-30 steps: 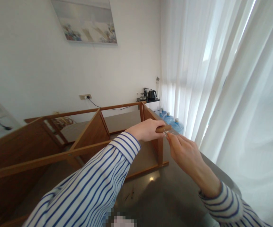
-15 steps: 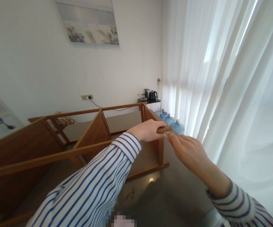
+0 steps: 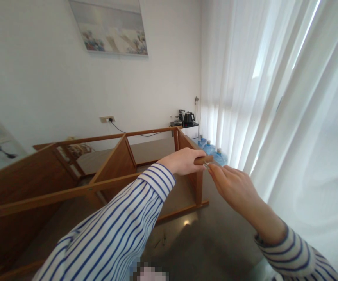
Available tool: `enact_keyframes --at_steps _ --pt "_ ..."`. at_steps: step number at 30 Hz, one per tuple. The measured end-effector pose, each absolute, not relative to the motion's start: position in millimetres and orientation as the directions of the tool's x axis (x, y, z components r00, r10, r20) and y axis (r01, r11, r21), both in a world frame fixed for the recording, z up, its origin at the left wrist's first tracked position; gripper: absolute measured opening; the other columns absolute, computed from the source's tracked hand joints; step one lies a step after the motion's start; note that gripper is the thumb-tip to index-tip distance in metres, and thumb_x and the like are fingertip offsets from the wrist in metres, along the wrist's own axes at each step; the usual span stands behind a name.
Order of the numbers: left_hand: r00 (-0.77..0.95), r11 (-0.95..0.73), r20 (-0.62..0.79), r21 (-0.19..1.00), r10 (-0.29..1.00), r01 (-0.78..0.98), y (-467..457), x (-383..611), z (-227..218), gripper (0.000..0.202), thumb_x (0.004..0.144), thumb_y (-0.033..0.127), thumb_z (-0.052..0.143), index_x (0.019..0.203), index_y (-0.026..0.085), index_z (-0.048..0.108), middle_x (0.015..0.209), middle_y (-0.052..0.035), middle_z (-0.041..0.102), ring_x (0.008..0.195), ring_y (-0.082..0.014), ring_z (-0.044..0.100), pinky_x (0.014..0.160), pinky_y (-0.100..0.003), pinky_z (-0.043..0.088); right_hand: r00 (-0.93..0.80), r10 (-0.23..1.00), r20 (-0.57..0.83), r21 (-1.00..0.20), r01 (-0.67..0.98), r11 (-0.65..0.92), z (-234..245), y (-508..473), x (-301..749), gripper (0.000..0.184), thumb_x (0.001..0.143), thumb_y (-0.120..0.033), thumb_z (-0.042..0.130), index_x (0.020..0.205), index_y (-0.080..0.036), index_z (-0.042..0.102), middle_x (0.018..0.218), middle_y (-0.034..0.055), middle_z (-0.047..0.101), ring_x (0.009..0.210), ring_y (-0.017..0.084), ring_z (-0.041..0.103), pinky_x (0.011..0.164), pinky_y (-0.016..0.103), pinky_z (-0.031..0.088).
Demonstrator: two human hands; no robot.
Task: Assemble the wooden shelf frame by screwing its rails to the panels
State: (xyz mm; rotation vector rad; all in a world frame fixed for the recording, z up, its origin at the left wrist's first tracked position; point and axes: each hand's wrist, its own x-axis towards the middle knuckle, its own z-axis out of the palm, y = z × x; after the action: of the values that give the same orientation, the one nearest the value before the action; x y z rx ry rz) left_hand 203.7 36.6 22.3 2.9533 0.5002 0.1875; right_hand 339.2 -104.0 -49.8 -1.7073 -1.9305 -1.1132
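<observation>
Left hand [image 3: 183,160], right of frame centre, closed around a brown wooden rail end [image 3: 206,159]. Right hand [image 3: 233,181] just right of it, fingertips pinched on a small, thin metallic piece [image 3: 206,166] against the rail; type too small to tell. Brown wooden panelled framework [image 3: 115,160] spans left to centre. Blue translucent bottles [image 3: 219,157] beyond, right of centre.

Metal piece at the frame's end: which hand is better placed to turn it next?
Probably the right hand: it appears to pinch the metal piece; the left hand holds the wooden frame.
</observation>
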Motion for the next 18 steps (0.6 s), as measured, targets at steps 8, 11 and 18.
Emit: enact_keyframes --at_steps 8,11,18 --pt "0.943 -0.94 0.101 0.164 0.318 0.299 41 204 18 0.037 0.082 0.052 0.049 0.107 0.026 0.058 0.09 -0.0017 0.065 0.08 -0.0185 0.06 0.064 -0.026 0.04 -0.155 0.613 0.775 0.227 0.973 -0.041 -55 -97 328 0.014 0.093 -0.017 0.043 0.086 -0.016 0.056 0.068 0.0014 0.063 0.061 0.013 0.057 0.056 0.027 0.031" --pt "0.943 -0.94 0.1 0.169 0.316 0.297 41 204 18 0.037 0.082 0.052 0.049 0.107 0.026 0.058 0.09 -0.0014 0.065 0.08 -0.0178 0.06 0.065 -0.025 0.04 -0.158 0.61 0.776 0.225 0.974 -0.034 -55 -96 329 0.014 0.093 -0.019 0.043 0.093 -0.016 0.056 0.07 0.0016 0.064 0.06 0.013 0.057 0.055 0.027 0.03" --pt "0.946 -0.942 0.094 0.165 0.31 0.292 38 203 21 0.036 0.083 0.051 0.049 0.108 0.026 0.057 0.089 -0.0016 0.065 0.078 -0.0176 0.06 0.063 -0.025 0.04 -0.15 0.643 0.751 0.239 0.969 -0.054 -51 -99 330 0.014 0.094 -0.02 0.043 0.094 -0.016 0.056 0.07 0.0017 0.065 0.058 0.012 0.058 0.054 0.027 0.03"
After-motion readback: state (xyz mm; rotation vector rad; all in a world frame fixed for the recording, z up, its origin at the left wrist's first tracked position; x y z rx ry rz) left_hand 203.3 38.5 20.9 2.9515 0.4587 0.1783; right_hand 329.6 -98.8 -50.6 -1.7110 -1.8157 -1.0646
